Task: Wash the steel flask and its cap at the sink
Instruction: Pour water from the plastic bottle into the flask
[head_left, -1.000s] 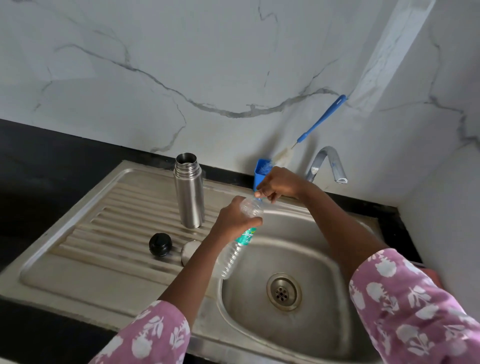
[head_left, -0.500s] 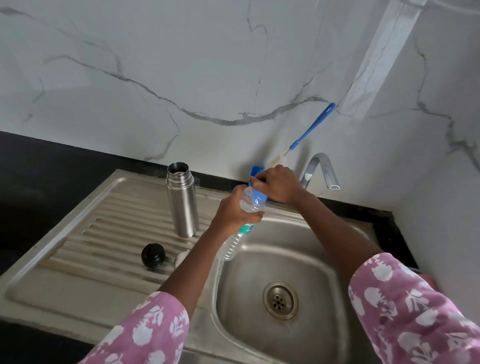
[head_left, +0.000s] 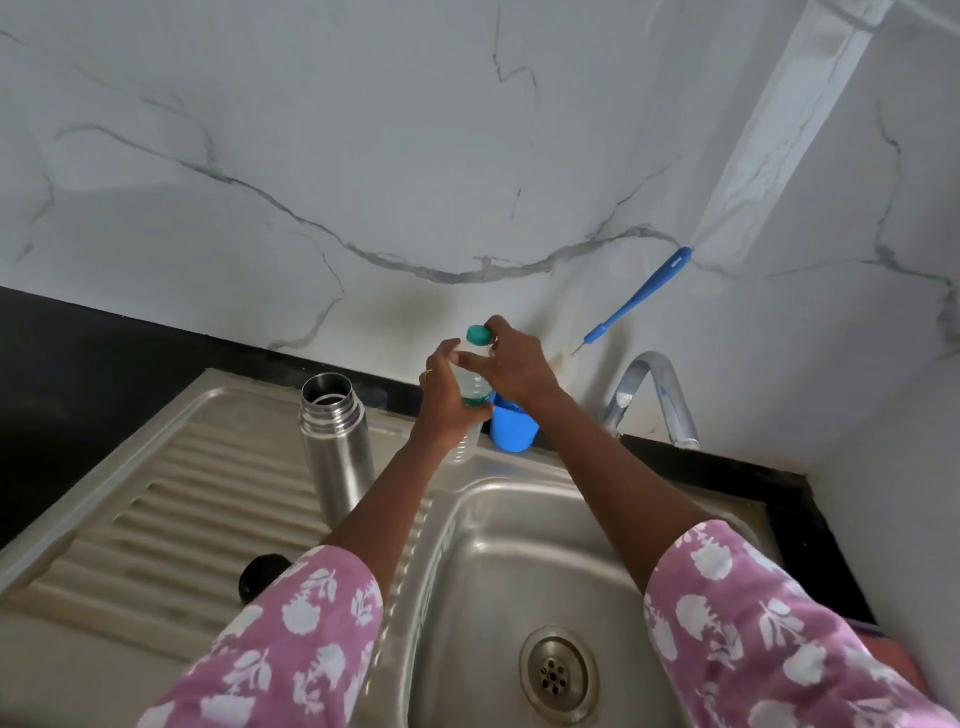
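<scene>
The open steel flask stands upright on the ribbed drainboard, left of my arms. Its black cap lies on the drainboard nearer to me, partly hidden by my left sleeve. Both hands are raised above the back rim of the sink, away from the flask. My left hand grips the body of a clear plastic bottle, held upright. My right hand pinches the bottle's teal cap at the top.
A blue cup sits at the sink's back edge, and a blue-handled bottle brush leans against the marble wall. The steel tap curves over the basin, whose drain is lower right. A black counter surrounds the sink.
The plastic bottle has gone from tilted over the basin to upright and higher, near the wall. My right hand now pinches its teal cap. The flask and black cap have not moved.
</scene>
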